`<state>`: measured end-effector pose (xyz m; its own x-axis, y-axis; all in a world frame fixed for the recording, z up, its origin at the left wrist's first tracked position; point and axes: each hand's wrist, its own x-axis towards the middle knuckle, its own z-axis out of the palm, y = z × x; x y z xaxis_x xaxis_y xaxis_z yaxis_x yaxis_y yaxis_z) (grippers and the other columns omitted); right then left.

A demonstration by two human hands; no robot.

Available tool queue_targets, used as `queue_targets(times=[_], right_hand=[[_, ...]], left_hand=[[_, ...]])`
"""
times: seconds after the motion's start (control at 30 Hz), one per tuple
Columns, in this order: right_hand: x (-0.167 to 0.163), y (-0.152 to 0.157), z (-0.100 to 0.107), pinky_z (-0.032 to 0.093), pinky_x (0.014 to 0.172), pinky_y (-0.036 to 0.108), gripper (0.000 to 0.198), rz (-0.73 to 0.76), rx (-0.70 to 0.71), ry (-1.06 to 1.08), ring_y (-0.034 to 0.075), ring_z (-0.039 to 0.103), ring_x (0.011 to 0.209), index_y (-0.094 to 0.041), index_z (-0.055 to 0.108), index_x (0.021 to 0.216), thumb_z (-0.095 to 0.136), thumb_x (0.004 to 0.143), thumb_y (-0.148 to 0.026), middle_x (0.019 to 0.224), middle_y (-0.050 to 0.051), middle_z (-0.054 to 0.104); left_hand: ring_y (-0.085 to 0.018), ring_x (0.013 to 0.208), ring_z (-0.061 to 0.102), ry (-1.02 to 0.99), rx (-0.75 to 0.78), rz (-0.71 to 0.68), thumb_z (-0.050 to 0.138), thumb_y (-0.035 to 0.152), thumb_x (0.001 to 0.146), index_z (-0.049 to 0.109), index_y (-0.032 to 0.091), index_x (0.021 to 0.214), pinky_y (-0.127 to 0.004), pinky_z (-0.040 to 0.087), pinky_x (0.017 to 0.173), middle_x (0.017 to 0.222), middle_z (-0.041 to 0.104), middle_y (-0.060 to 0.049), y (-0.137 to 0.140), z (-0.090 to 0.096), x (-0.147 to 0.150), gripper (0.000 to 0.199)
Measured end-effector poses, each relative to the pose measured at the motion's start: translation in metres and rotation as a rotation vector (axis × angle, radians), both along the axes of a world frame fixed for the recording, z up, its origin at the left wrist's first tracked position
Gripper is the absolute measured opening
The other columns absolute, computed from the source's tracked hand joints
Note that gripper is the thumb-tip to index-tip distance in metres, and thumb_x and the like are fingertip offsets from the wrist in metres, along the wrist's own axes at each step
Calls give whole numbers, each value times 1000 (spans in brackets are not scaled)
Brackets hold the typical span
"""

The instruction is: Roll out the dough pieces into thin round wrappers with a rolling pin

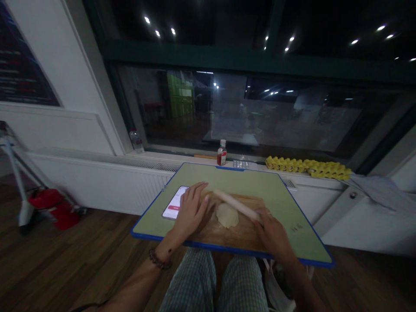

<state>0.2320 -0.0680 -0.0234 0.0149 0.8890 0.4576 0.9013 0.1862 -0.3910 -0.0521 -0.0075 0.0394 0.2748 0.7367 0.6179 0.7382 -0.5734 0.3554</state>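
Note:
A pale, flat round of dough (pixel 227 216) lies on a wooden cutting board (pixel 251 237) on the small green table. My right hand (pixel 273 232) grips the near right end of a wooden rolling pin (pixel 235 203), which slants across the far edge of the dough. My left hand (pixel 192 206) is at the board's left side, fingers stretched out and thumb apart, holding nothing. It partly covers a phone (pixel 171 209) with a lit screen. The rolling pin's far left end is free, just right of my left thumb.
The green table (pixel 224 177) has a blue rim and stands over my knees. On the windowsill are a small bottle of red liquid (pixel 222 155), yellow egg trays (pixel 307 167) and a clear plastic bottle (pixel 136 141). A red bucket (pixel 60 210) sits on the floor at left.

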Motion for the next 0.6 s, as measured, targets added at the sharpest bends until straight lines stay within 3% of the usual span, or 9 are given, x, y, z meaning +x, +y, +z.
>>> queue_targets(times=[0.13,0.23,0.43,0.6], right_hand=[[-17,19,8,49,70,33,39,-69,0,431,22,63,75,-21,58,110,34,97,-49,84,5,67],[-32,28,10,49,68,31,41,-51,47,644,20,59,72,-21,58,101,33,96,-53,79,2,62],[-41,22,11,47,88,34,38,15,91,671,22,61,97,-22,56,115,42,94,-49,104,6,65],[-42,20,9,48,91,35,38,12,107,720,23,61,101,-21,56,116,41,94,-48,108,8,66]], left_hand=[[-28,118,53,122,-235,-11,40,38,99,54,17,124,-43,39,104,125,60,-12,15,-6,25,36],[-28,118,55,197,-437,-91,46,39,96,61,18,113,-40,39,104,121,62,-12,25,-16,44,31],[-32,114,57,138,-628,-148,71,43,75,61,16,110,-38,44,96,120,63,-14,44,-26,57,45],[-26,89,66,92,-694,-260,73,37,71,65,18,97,-31,49,78,99,72,-7,53,-31,54,33]])
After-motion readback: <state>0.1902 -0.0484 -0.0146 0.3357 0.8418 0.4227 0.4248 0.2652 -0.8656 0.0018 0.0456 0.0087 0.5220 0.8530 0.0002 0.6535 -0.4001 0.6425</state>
